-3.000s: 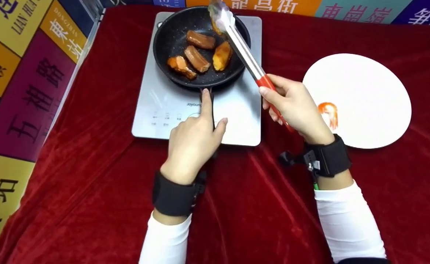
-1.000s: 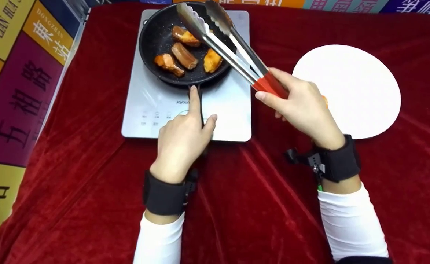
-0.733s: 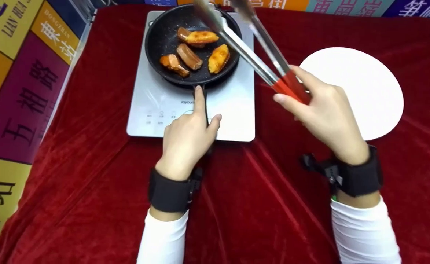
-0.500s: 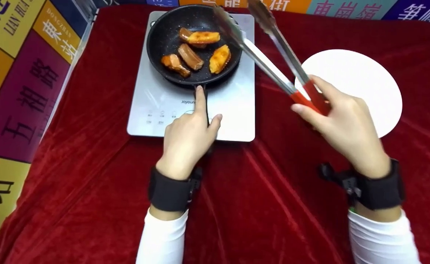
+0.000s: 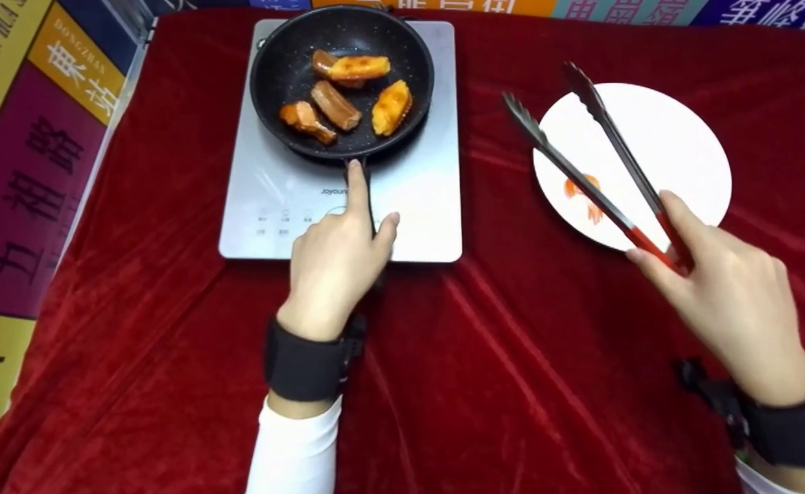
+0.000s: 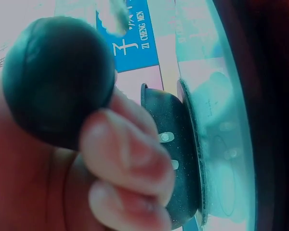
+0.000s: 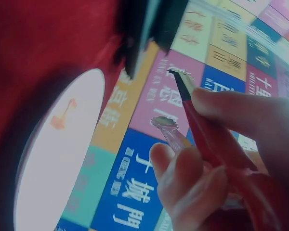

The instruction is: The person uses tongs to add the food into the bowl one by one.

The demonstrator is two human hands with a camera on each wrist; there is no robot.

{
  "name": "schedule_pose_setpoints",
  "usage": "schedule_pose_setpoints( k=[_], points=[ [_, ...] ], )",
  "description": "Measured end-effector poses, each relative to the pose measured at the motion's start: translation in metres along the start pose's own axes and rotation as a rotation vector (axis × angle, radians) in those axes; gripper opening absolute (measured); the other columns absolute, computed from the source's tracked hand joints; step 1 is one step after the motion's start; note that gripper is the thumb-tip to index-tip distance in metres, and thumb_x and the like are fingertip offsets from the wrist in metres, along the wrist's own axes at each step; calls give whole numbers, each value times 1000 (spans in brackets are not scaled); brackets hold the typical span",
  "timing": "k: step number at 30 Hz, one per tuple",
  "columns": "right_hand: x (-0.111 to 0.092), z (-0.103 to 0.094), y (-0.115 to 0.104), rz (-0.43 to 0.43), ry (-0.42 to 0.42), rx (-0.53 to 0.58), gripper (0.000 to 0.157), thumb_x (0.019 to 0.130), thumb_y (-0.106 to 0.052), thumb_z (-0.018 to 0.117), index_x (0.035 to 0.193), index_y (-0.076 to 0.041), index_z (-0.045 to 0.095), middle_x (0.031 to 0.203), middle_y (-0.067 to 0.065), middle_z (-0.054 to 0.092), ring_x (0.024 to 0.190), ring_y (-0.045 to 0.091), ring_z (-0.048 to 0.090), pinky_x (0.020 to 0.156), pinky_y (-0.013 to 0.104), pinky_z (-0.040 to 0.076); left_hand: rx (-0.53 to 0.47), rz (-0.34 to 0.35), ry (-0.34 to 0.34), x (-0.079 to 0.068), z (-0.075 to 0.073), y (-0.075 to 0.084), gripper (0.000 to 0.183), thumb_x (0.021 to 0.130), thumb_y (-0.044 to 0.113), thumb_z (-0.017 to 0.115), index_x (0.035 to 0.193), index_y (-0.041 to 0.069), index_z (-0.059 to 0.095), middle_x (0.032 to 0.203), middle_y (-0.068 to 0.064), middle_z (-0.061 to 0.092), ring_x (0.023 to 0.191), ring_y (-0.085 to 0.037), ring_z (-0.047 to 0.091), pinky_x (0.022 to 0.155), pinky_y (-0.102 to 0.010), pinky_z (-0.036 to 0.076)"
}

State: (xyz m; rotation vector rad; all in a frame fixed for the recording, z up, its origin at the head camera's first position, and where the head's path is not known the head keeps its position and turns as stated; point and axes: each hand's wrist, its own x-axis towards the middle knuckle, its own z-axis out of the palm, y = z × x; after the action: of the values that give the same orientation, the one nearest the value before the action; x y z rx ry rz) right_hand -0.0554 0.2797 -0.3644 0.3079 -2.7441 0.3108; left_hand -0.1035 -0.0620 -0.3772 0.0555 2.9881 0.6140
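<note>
My left hand (image 5: 337,264) grips the black frying pan's handle (image 6: 58,82), index finger stretched along it and other fingers curled round beneath. In the pan (image 5: 289,68) are two golden wing pieces (image 5: 392,108), a brown rib piece (image 5: 335,105) and a small drumstick-like piece (image 5: 306,122). One wing piece lies across another brown piece at the back. My right hand (image 5: 735,302) holds red-handled metal tongs (image 5: 554,152), their arms spread with nothing between the tips. The tongs overlap the white plate (image 5: 683,151) in the head view; an orange shrimp (image 5: 595,213) lies near its left edge.
The pan stands on a silver induction cooktop (image 5: 426,226). Under everything is a dark red velvet cloth (image 5: 512,384). Panels with coloured signs (image 5: 31,171) border the table at the left and back.
The tongs were pinched near a golden piece at the pan's back, then spread; that piece now lies across a brown one. The right hand has moved the tongs right, to the plate.
</note>
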Motion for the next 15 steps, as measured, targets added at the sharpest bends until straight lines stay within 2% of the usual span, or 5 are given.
schedule_pose_setpoints(
  k=[3, 7, 12, 15],
  points=[
    [-12, -3, 4, -48, 11, -89, 54, 75, -28, 70, 124, -14, 51, 57, 1, 41, 39, 18, 33, 35, 39, 24, -1, -2, 4, 0, 0, -1, 73, 90, 49, 40, 144, 11, 11, 48, -1, 46, 39, -18, 40, 37, -34, 31],
    [-28, -9, 4, -61, 19, -175, 56, 75, -29, 69, 125, -15, 50, 55, 1, 37, 32, 18, 27, 30, 36, 19, -1, 5, 11, -1, 0, -1, 73, 90, 48, 41, 144, 10, 12, 48, -1, 45, 38, -17, 38, 36, -33, 31],
    [-44, -15, 0, -52, 16, -231, 58, 76, -26, 66, 130, -18, 47, 55, 5, 36, 30, 17, 21, 29, 35, 18, -3, 5, 2, 0, 0, 0, 73, 90, 49, 40, 144, 11, 10, 48, 0, 44, 38, -17, 38, 37, -33, 30],
    [-51, -16, -3, -44, 47, -239, 56, 77, -26, 63, 130, -18, 47, 57, 6, 39, 30, 15, 18, 28, 35, 17, -3, 3, -1, 0, 0, 0, 73, 90, 49, 41, 144, 11, 10, 48, -1, 44, 38, -17, 39, 37, -33, 30]
  ],
)
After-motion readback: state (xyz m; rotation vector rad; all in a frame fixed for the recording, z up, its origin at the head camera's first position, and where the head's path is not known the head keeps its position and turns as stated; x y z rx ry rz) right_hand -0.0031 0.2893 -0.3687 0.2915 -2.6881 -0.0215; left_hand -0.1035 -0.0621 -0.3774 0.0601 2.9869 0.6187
